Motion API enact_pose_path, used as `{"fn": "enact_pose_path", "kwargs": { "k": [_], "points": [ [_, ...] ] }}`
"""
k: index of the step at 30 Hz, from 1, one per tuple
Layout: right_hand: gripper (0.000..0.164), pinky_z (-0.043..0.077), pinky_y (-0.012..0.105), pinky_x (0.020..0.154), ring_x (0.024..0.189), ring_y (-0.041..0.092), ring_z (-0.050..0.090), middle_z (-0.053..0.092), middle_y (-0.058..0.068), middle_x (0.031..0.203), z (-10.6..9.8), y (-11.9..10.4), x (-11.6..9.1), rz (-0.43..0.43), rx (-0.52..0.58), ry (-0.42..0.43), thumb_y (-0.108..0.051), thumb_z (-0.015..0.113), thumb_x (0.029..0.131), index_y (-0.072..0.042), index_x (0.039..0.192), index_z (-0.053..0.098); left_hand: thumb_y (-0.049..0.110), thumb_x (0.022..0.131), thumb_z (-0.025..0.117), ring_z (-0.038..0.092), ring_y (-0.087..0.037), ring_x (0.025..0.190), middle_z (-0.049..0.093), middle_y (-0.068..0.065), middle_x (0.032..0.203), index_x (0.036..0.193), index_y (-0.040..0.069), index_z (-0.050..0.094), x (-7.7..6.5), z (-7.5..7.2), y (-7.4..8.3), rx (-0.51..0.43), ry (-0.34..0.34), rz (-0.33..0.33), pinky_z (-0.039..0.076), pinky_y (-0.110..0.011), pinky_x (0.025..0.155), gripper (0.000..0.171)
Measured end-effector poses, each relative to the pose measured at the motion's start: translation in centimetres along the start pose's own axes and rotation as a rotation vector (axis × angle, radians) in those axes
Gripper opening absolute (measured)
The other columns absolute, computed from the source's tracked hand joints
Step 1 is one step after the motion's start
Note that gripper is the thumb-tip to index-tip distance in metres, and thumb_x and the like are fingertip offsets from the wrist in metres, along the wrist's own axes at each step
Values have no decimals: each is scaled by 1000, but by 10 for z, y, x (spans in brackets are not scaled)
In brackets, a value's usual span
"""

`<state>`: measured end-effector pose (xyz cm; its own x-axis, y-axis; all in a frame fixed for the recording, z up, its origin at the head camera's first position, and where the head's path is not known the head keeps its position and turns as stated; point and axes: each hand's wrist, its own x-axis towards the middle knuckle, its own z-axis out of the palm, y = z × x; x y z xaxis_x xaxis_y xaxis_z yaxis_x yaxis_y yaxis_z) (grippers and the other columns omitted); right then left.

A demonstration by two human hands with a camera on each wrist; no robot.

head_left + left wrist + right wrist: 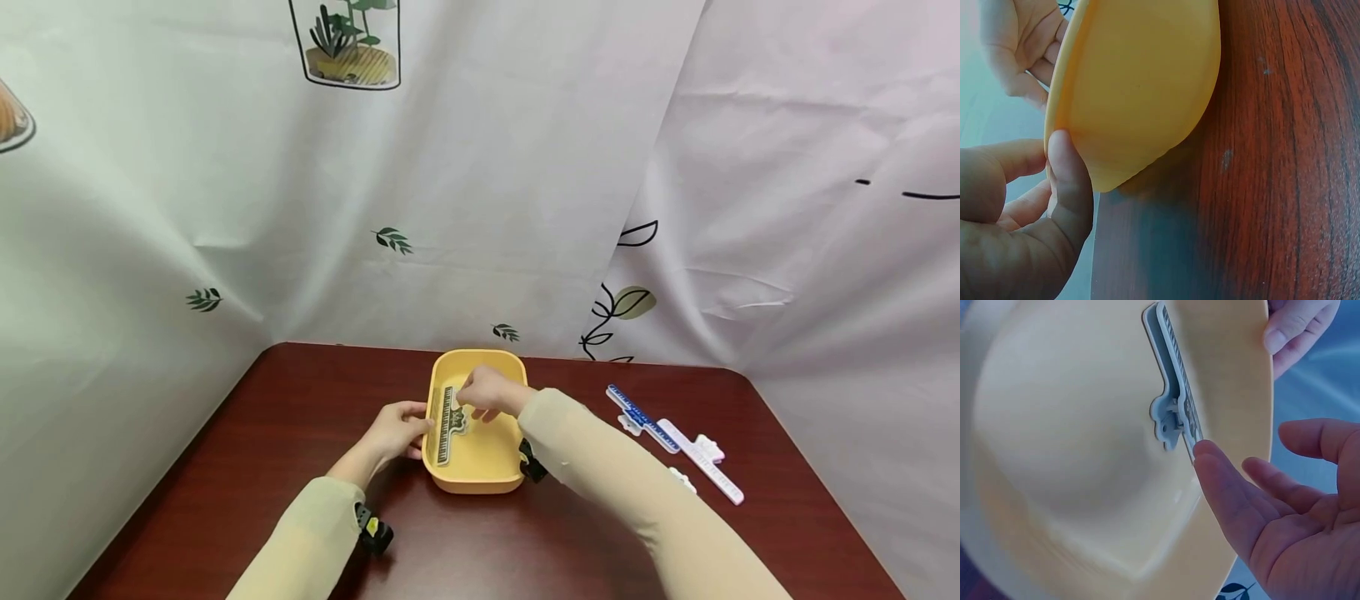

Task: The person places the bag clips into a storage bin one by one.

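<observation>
Steadying appears to be the left hand's part: the left hand (pixel 397 429) pinches the left wall of a yellow tray (pixel 480 486), probably so that the tray does not slide on the bench (pixel 300 417) while the other hand is inside it. The right hand (pixel 491 392) is over the tray's interior, its fingers relaxed and clamped on nothing; in the right wrist view a fingertip lies at one end of the piano-key clip (pixel 446 433), though whether it presses or only brushes it I cannot tell. That clip is inside the tray, its long strip running along the left wall and its scalloped handle towards the middle, a placing that seems to leave the tray's right part free for more pieces of this length. To the right, on the bench, a blue clip (pixel 637 412) lies aslant with a white clip (pixel 701 460) near its lower end, both outside the tray. Another white scalloped piece (pixel 684 480) pokes out beside the right sleeve (pixel 622 492), which hides the rest of it. The same arm crosses the tray's right rim, covering part of that side from the head view. A pale curtain (pixel 510 167) hangs behind the bench.
</observation>
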<state>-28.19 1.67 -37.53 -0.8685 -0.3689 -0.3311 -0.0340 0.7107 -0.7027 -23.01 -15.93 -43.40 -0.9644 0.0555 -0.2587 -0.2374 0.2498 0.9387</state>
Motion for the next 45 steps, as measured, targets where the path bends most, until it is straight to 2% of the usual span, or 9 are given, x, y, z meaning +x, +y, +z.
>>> {"fn": "enact_pose_path", "kwargs": {
  "k": [6,11,23,30,45],
  "points": [
    [26,59,38,68,87,29,70,66,13,113,-2,5,-3,-8,5,8,-16,58,86,0,103,69,7,90,59,56,-12,56,62,-13,86,131,-5,49,1,0,-2,11,14,-8,53,-25,49,43],
    [28,59,37,68,87,27,70,65,13,114,-2,9,-5,-21,15,9,-16,58,87,0,108,68,6,90,59,55,-12,56,61,-12,83,130,-6,49,0,0,-2,14,21,4,53,-25,49,43],
    [37,58,38,77,96,26,67,64,13,118,-1,22,-8,-83,78,10,-21,59,90,1,120,62,6,90,59,54,-13,56,60,-12,83,129,-6,50,-1,3,-2,17,30,-1,53,-26,48,41],
    [36,58,36,75,92,22,68,68,10,107,-2,26,-12,-99,102,42,-22,61,89,1,117,63,6,90,59,55,-13,55,60,-12,84,129,-6,50,-2,5,0,30,36,-2,53,-26,48,41],
    [33,58,35,71,86,21,68,68,10,97,-4,33,-16,-183,194,60,-19,64,88,3,112,63,6,91,58,54,-12,55,60,-12,84,129,-7,49,-3,3,1,39,30,-4,52,-25,48,42]
  ]
}}
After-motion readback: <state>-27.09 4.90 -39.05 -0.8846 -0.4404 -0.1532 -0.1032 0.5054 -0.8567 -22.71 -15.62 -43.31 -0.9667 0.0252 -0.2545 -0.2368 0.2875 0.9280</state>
